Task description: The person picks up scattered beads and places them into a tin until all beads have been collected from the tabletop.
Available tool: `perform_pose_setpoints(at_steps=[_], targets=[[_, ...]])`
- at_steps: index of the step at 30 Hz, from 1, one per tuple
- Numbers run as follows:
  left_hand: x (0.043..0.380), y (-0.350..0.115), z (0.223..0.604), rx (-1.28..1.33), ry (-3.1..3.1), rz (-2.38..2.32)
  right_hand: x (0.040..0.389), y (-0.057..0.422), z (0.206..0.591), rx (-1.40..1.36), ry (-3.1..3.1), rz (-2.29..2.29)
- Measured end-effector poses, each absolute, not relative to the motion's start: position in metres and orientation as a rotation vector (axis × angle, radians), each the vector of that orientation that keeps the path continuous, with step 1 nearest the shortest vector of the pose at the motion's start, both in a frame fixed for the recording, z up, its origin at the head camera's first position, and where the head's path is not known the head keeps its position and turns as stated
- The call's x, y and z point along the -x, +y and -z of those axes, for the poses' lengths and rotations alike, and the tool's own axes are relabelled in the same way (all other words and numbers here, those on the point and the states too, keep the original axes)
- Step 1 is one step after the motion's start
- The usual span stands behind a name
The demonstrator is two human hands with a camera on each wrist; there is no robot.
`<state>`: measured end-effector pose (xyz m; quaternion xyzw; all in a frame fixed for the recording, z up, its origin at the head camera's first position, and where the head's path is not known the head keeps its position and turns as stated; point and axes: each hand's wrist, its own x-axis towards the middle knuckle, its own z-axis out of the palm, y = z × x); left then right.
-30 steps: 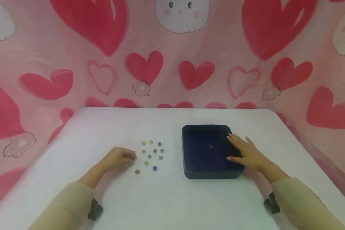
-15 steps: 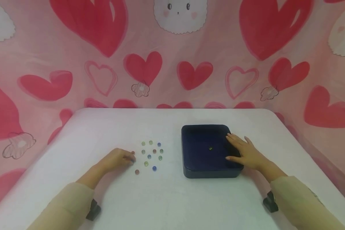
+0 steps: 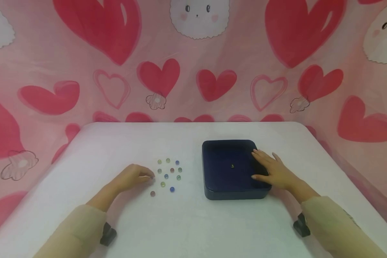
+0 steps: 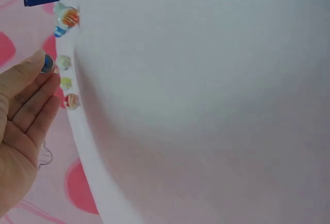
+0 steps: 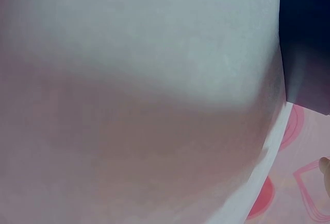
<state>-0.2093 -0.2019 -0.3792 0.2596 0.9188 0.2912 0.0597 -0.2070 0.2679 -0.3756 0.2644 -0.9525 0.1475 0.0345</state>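
My left hand [image 3: 133, 177] is at the left edge of a loose group of glass marbles [image 3: 166, 176] on the white table. Its thumb and fingers pinch a blue marble [image 4: 47, 64], plain in the left wrist view but mostly hidden by the fingers from the head. My right hand [image 3: 274, 172] rests with spread, fairly straight fingers on the right rim of a dark blue square tray [image 3: 224, 179]. Inside the tray lies one small yellowish marble [image 3: 232, 166]. A reddish marble [image 3: 153, 194] sits nearest to me, apart from the others.
The white table [image 3: 187, 225] has a rounded far edge. Behind it hangs a pink cloth [image 3: 187, 53] with hearts. White tabletop lies between the marbles and the tray. Dark wrist cameras [image 3: 108, 234] hang under both sleeves.
My left fingers have taken the blue marble and shifted slightly, covering a reddish marble that showed beside them half a second ago. My right hand stays on the tray; the head view drifts a little.
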Motion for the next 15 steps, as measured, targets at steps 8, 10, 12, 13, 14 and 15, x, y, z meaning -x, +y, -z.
perform_pose_setpoints(at_steps=[8, 10, 12, 13, 14, 15], targets=[[0.209, -0.188, 0.371, -0.827, 2.747, -0.94, 0.207, 0.267, 0.375, -0.82, -2.921, -0.456], [0.208, -0.184, 0.369, -0.818, 2.73, -0.979, 0.207, 0.267, 0.375, -0.822, -2.927, -0.461], [0.207, -0.18, 0.368, -0.819, 2.709, -1.018, 0.207, 0.267, 0.375, -0.825, -2.927, -0.46], [0.207, -0.177, 0.368, -0.821, 2.699, -1.035, 0.207, 0.267, 0.375, -0.827, -2.927, -0.458], [0.207, -0.175, 0.368, -0.822, 2.687, -1.052, 0.207, 0.267, 0.376, -0.825, -2.929, -0.459], [0.206, -0.172, 0.368, -0.825, 2.674, -1.067, 0.207, 0.267, 0.376, -0.825, -2.927, -0.459]])
